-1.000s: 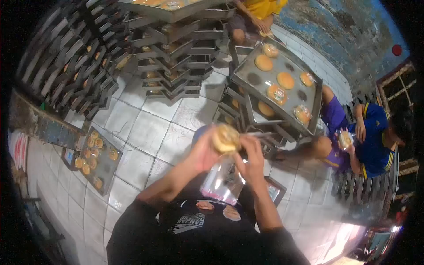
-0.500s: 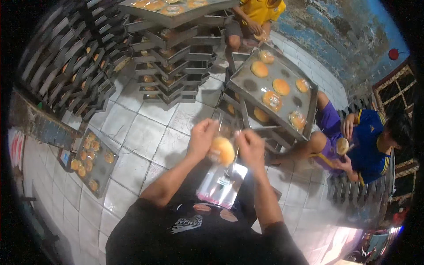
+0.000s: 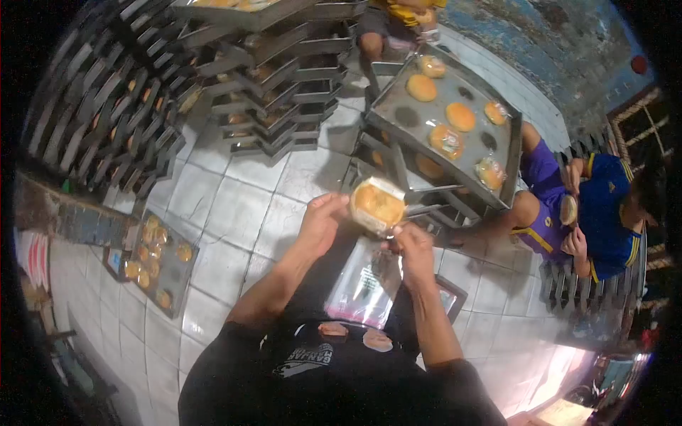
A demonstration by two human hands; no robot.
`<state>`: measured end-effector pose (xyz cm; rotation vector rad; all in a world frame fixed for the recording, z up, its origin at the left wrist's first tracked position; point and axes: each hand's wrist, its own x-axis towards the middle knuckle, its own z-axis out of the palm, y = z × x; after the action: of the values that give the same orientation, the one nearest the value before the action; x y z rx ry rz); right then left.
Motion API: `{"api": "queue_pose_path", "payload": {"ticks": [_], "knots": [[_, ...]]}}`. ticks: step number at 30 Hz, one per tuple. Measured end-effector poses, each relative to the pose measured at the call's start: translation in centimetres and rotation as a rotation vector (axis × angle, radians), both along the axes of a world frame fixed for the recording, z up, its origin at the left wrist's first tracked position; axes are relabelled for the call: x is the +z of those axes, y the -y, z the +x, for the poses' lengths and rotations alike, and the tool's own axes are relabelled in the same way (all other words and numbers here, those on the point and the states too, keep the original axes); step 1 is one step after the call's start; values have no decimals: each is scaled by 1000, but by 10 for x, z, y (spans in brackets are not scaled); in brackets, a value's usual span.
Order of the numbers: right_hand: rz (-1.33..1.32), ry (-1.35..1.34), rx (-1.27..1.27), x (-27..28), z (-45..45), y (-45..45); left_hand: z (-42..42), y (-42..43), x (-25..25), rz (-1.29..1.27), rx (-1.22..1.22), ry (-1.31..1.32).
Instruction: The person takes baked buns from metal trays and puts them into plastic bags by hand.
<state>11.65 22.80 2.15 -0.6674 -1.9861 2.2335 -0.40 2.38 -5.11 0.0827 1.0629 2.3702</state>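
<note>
A round bun in a clear plastic wrapper [image 3: 378, 204] is held up between my two hands over my lap. My left hand [image 3: 323, 221] pinches its left edge. My right hand [image 3: 413, 250] pinches the lower right corner of the wrapper. Below the bun, a stack of clear plastic bags [image 3: 366, 285] lies on my lap. Ahead to the right, a metal tray [image 3: 458, 84] carries several buns, some wrapped and some bare.
Stacked metal trays [image 3: 273, 92] stand ahead and at the left. A tray of wrapped buns [image 3: 169, 277] lies on the floor to the left. A person in blue [image 3: 600, 206] sits at the right holding a bun; another person in yellow [image 3: 408, 13] is ahead.
The bun has risen and turned so that another face shows, with its wrapper now close around it. Both my hands have shifted their hold to its edges. The person in blue has turned their bun.
</note>
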Motion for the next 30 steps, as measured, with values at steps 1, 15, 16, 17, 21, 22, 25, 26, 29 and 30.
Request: {"api": "queue_pose_path", "payload": {"ticks": [1,15,16,17,21,22,25,26,29,30], "knots": [[341,-77,35,9,-6,-14,-5,-13,21,8,-16,-9],[1058,-397,416,23,33,-9,87,21,47,-1138,-131,-1577],[1133,-304,485,27,46,-15,87,23,47,-1068,-169,-1663],[1201,-185,517,28,64,-20,90,18,50,-1028,-235,-1696],[1004,-189,622,98,58,-43,87,1,76,-483,-391,-347],[887,-233,579,114,49,-50,73,2,71,-461,-638,-271],[133,-290,602,119,-14,-126,61,-3,63,-449,-707,-248],[286,-236,399,116,-47,-153,56,-5,51,-388,-470,-180],[1353,-169,81,102,-153,-191,43,-13,53,-294,-134,-24],[1272,-214,135,91,-190,-206,49,-12,40,-332,-86,25]]}}
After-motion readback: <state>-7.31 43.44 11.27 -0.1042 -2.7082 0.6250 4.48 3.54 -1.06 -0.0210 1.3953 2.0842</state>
